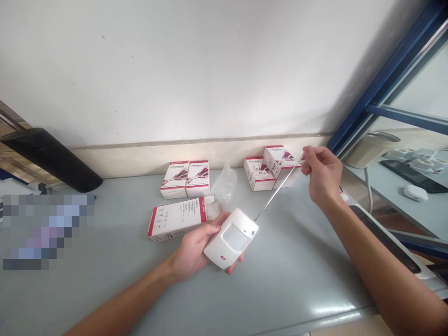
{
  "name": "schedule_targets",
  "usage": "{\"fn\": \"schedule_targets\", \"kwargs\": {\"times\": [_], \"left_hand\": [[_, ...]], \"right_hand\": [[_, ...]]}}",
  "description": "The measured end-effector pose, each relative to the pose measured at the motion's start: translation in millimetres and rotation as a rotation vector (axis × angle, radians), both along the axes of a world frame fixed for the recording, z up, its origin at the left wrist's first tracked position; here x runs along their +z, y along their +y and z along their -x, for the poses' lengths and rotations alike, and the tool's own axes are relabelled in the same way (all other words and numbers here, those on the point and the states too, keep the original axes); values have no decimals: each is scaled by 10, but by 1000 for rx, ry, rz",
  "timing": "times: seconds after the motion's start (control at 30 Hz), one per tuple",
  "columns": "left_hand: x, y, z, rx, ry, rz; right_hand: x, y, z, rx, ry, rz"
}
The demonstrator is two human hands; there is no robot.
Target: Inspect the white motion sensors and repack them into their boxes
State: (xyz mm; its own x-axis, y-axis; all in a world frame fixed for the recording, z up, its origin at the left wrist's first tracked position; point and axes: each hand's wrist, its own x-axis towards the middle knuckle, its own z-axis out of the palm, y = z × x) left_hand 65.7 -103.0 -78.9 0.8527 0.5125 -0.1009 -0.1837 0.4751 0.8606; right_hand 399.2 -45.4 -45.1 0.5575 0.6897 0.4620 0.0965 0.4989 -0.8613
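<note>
A white motion detector [233, 239] lies tilted in my left hand [196, 247], with the fingers wrapped round its sides and back. From its top end a thin metal telescopic antenna [276, 192] stretches out, up and to the right. The tip of that antenna is pinched between thumb and fingers of my right hand [322, 175]. Just behind my left hand an opened white and red detector box [178, 218] lies on its side, its flap end towards the detector. A crumpled clear plastic bag [225, 184] rests behind the box.
Two closed detector boxes [185, 179] stand side by side near the wall; more boxes [261, 173] sit right of them. A black cylindrical object [52, 158] leans at the left. A blue-framed glass pane [406, 109] borders the right, and a long device [387, 238] lies by my right forearm.
</note>
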Motion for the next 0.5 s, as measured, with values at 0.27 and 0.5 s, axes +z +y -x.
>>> {"fn": "schedule_targets", "kwargs": {"times": [0.27,0.5], "left_hand": [[69,-121,-44,210,4,26],[177,-257,-108,378,-4,190]], "right_hand": [[-79,-378,677,187,-196,136],[-217,-618,988,443,-464,152]]}}
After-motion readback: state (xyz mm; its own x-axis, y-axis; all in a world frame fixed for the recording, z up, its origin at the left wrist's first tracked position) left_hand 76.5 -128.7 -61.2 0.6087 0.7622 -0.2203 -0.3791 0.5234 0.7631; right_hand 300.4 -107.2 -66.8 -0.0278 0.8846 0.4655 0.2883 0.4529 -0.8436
